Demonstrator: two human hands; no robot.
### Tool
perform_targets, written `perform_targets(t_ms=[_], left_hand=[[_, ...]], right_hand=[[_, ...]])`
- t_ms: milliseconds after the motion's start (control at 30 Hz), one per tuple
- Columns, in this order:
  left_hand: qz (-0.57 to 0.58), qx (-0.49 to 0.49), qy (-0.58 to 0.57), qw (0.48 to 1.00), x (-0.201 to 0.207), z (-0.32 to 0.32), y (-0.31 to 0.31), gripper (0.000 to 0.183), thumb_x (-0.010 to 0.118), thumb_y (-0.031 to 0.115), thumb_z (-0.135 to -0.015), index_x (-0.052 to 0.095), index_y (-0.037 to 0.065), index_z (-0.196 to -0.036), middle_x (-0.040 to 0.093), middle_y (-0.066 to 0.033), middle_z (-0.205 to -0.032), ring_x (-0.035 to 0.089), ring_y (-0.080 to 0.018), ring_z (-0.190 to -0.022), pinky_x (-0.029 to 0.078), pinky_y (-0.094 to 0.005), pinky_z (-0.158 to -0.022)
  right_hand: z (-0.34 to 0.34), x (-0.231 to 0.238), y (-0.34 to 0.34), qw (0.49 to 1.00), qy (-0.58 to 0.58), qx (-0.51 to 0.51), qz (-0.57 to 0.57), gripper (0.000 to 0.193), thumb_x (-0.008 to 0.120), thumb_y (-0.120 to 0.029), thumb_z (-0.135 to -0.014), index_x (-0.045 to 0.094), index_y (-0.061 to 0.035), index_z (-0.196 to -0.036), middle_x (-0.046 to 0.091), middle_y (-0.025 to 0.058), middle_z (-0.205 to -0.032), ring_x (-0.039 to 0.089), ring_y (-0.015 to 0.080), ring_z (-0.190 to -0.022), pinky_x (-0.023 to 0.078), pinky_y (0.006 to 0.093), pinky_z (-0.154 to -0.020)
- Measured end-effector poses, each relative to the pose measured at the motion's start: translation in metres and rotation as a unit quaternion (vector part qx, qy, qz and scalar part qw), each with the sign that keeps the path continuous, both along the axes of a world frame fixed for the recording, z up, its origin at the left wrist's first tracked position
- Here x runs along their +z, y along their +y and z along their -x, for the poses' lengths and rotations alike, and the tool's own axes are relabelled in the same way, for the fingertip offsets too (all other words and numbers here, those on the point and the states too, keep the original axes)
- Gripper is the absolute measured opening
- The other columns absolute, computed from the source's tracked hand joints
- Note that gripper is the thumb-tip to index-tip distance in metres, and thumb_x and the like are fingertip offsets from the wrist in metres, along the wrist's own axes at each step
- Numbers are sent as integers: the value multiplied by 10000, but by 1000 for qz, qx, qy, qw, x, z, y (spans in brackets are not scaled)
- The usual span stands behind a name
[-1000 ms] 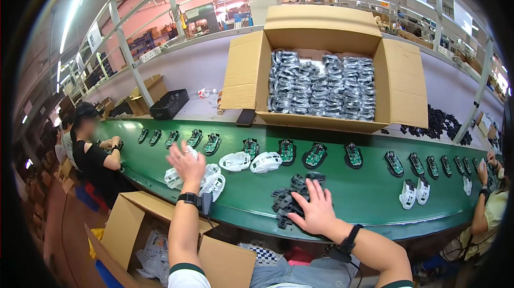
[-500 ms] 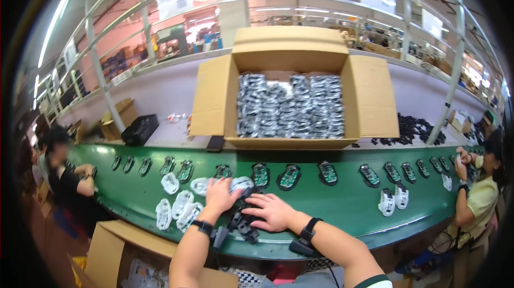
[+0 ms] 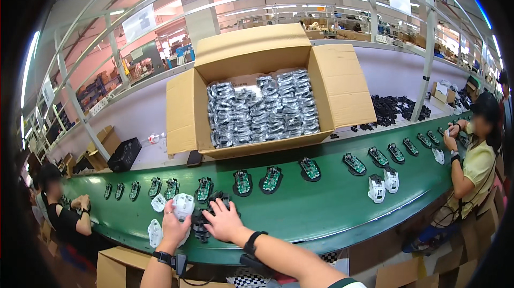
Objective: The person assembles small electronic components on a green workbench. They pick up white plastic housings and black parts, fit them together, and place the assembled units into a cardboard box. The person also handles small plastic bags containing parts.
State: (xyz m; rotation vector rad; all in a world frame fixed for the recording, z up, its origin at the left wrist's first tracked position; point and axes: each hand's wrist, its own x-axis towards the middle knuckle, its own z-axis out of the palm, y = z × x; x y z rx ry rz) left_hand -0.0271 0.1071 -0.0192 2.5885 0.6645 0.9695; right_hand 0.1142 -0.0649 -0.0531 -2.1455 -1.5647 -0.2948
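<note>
So the white shell (image 3: 183, 205) is the thing to look at here: it sits right at the tips of the left hand (image 3: 174, 229), poking out past them on the far side, with the thumb on its right and the fingers round its left, so I'd call that pinched. Its long axis looks to run roughly away from the person, though the hand hides the near end, so don't hold me to the exact angle. Left hand's clearly the nearer one. The right hand (image 3: 227, 225) is just to the right, fingers spread apart and laid over the black parts (image 3: 200, 229), which fill the gap between the two hands. Closest board (image 3: 204, 190) is beyond and a bit right of the shell, on the green bench (image 3: 332, 218). Two more shells lie left of the left hand, one nearer (image 3: 155, 233) and one farther (image 3: 158, 203).
</note>
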Motion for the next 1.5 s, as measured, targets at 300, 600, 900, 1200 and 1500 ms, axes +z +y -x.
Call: perform_targets(t_ms=[300,600,900,1200,1500], left_hand=[[-8,79,92,993,3,-15,56,1138,783,142,-725,79,-90,-1590,510,-380,-1374,538,-501,-1243,464,-497,-1051],[-69,133,-45,988,26,-37,28,707,776,201,-721,570,-103,-1326,708,-290,-1095,682,-449,-1039,530,-486,-963],[201,323,-39,924,10,0,44,627,821,377,-759,636,-44,-1186,712,-275,-1125,683,-426,-1082,529,-475,-955],[164,75,-171,969,35,-35,-24,597,759,182,-829,540,-84,-1316,690,-297,-1122,698,-429,-1014,555,-473,-868],[191,-245,32,950,14,-41,-147,764,755,171,-786,463,-74,-1448,724,-236,-1094,746,-291,-972,567,-359,-883]], right_hand=[[-2,9,20,996,43,-31,-74,687,596,-501,-953,469,-114,-1506,405,241,-1561,341,431,-1470,214,699,-1155],[-37,7,-30,990,48,126,-36,411,703,-241,-887,647,-130,-1279,632,214,-1297,621,402,-1126,515,461,-986],[-57,3,-27,977,146,149,-42,483,790,-372,-852,676,-157,-1269,641,136,-1276,641,363,-1113,542,449,-958],[-82,38,-84,985,62,45,-153,480,825,-420,-812,731,-102,-1158,701,125,-1112,647,337,-1010,556,437,-844],[-94,20,-160,995,62,81,-1,678,824,-397,-799,631,4,-1310,649,160,-1260,603,354,-1146,528,436,-972]])
